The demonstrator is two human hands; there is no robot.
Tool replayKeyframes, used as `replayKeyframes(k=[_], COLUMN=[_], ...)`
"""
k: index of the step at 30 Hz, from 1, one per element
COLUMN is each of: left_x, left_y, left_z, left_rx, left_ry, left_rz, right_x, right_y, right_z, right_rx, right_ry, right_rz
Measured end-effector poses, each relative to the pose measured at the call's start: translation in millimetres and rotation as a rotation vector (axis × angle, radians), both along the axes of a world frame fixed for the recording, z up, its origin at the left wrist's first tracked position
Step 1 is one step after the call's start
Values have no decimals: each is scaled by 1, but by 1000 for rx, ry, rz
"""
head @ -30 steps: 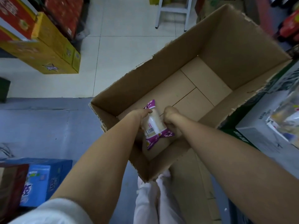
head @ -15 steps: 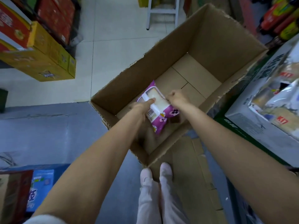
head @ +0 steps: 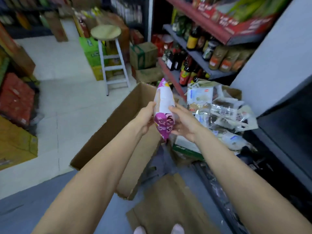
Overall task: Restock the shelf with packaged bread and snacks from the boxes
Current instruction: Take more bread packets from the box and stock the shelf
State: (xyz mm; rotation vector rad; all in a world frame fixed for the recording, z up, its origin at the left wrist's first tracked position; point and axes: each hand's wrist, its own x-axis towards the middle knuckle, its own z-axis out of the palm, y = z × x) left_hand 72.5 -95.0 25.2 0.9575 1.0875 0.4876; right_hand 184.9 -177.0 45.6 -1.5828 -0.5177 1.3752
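Presently, both hands hold one bread packet (head: pixel 164 108) upright in the air, above the far end of the open cardboard box (head: pixel 118 125). The packet is white in its upper part and purple with a printed pattern in its lower part; its top seal points up and away from the person.

Left hand (head: pixel 146 118): fingers curled against the packet's left edge, thumb at the upper left side. Right hand (head: pixel 183 123): thumb pressed on the packet's front right face, fingers wrapped behind its lower right side. The packet thus sits clamped between the two hands, its lower seal hanging free below both palms.

Just beside the right hand, to its right, a second box (head: pixel 185 148) with a green edge carries a heap of packaged snacks (head: pixel 222 112) in clear and white wrappers. Beyond that stand shelves (head: pixel 199 56) with bottles and jars. A white stool (head: pixel 109 53) with a round seat stands on the tiled floor (head: pixel 67 95) past the cardboard box. Flattened cardboard (head: pixel 165 205) lies on the floor near the person's feet. Motion blur softens much of the surroundings.
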Motion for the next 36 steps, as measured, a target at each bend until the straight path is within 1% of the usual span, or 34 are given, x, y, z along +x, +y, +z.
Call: replayKeyframes(k=[1,3,5,7,8,10,11,13,16,22,23,26,28,29,32,33,34,36], left_x=[16,54,94,136,155,194,215,255,311,395,406,439,458,464,478,480,482,488], left_y=[-5,-24,-49,-75,-92,-131,-155,-209,-300,-469,-493,-553,-582,-594,-621,-628,-634,-642], left_z=[15,50,79,99,112,134,144,164,191,229,236,247,248,248,246,245,243,239], left_rx=[42,97,147,287,346,378,378,365,349,504,571,873,1140,1323,1882,2000,2063,2128], left_ry=[25,1,-39,-92,-114,-135,-148,-239,-418,-541,-544,-509,-469,-408,-107,-40,10,83], left_rz=[-59,-222,-356,-417,-425,-468,-513,-636,-790,-953,-946,-838,-760,-780,-978,-1037,-1098,-1175], right_x=[11,33,59,87,104,139,156,190,233,301,310,332,346,354,366,368,370,375], right_y=[-16,-49,-84,-120,-140,-189,-217,-271,-358,-525,-547,-608,-644,-662,-706,-718,-727,-740], right_z=[11,39,66,93,104,124,134,151,171,202,207,217,223,225,229,229,226,218], right_rx=[57,205,320,374,394,397,383,363,406,357,369,396,404,384,257,206,157,67], right_ry=[-106,-293,-475,-588,-629,-695,-699,-674,-685,-908,-953,-1028,-1060,-1083,-1163,-1196,-1223,-1268], right_rz=[-91,-241,-290,-372,-433,-575,-637,-729,-815,-993,-1031,-1196,-1295,-1335,-1385,-1391,-1398,-1396])
